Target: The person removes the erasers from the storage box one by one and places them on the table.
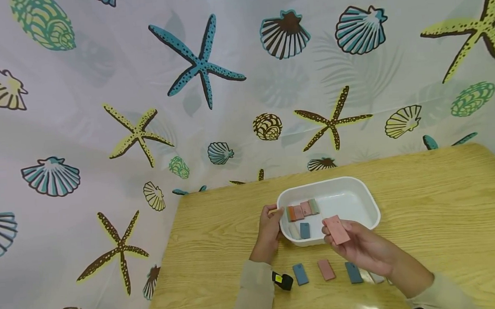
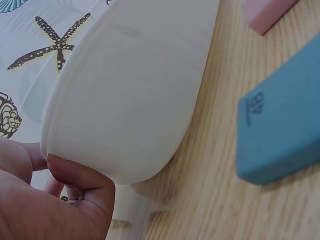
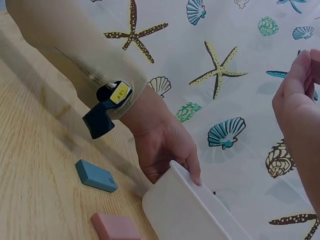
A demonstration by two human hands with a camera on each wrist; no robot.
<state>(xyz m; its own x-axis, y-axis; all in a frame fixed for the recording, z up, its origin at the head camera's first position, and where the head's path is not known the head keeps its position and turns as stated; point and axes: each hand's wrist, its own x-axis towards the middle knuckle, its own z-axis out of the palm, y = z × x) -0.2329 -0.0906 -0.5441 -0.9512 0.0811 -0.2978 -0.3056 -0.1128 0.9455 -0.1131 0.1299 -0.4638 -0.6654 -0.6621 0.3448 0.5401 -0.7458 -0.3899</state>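
Note:
My left hand (image 1: 269, 230) pinches the left end of a white plastic tray (image 1: 347, 205) by its rim; the left wrist view shows thumb and finger on either side of that wall. Over the tray's front edge, my right hand (image 1: 367, 248) holds a pink eraser (image 1: 337, 230), its flat face turned up. Inside the tray, a row at the back left includes a pink eraser (image 1: 306, 209) and a greenish one (image 1: 313, 206). In front of them lie a blue eraser (image 1: 304, 230) and a whitish one (image 1: 294, 230).
Along the table in front of the tray lie a blue eraser (image 1: 300, 274), a pink one (image 1: 326, 269), another blue one (image 1: 353, 272) and a whitish one (image 1: 376, 277) partly behind my right hand. A shell-patterned cloth (image 1: 235, 90) hangs behind the wooden table (image 1: 434, 200).

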